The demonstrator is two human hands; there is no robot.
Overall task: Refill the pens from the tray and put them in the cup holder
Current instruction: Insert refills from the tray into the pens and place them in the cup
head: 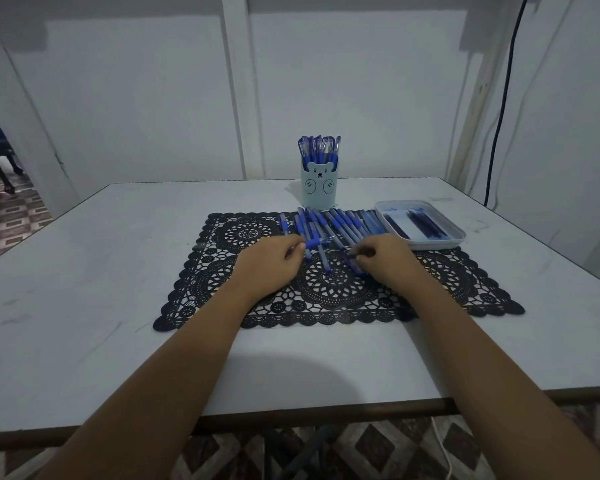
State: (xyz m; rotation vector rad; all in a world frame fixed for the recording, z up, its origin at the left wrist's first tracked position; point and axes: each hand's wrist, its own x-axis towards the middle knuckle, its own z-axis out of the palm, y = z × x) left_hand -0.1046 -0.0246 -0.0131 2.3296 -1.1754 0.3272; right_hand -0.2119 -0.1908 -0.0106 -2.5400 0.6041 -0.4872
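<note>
Pale bench (118, 254), lace mat (447, 289): a pen (315, 243) is pinched by fingers of the left hand (269, 259), a pen part (355, 260) by those of the right hand (387, 258). Both should be kept in line and twisted gently; refills (426, 225) are kept in the tray (461, 235), far right.

A pale table (101, 271) spans the frame. At its centre lies a black lace mat (326, 292). A bear-faced cup holder (318, 187) stands just above it, and a white tray (430, 243) sits centre-right, overlapping the mat's corner.

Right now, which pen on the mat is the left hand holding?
The crosswise pen, its blue grip jutting from the left hand; the other pens lie in a row pointing away.
</note>
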